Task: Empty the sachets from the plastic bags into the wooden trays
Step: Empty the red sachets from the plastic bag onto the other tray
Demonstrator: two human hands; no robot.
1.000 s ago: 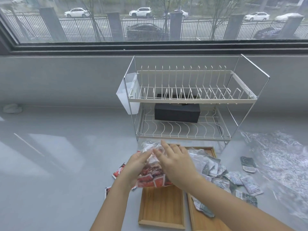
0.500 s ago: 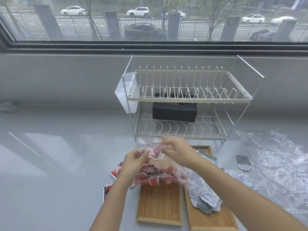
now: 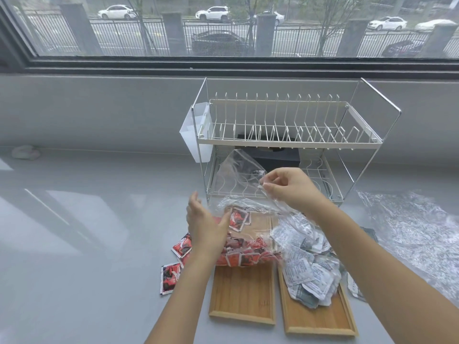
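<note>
Two wooden trays lie side by side on the grey counter: the left tray (image 3: 242,297) and the right tray (image 3: 320,321). A clear plastic bag (image 3: 239,180) is lifted above the left tray, pinched at its upper edge by my right hand (image 3: 289,188). Red sachets (image 3: 244,253) spill from the bag's lower end onto the left tray. My left hand (image 3: 206,225) presses flat against the bag's left side, fingers apart. A heap of grey-white sachets (image 3: 310,268) fills the right tray.
A two-tier wire dish rack (image 3: 280,140) with a black box (image 3: 275,157) stands just behind the trays. Two red sachets (image 3: 171,276) lie loose left of the trays. Crumpled plastic wrap (image 3: 409,234) covers the counter at right.
My right hand has raised the bag's upper end, and the red sachets have slid down onto the left tray. My left hand has opened against the bag's side.
</note>
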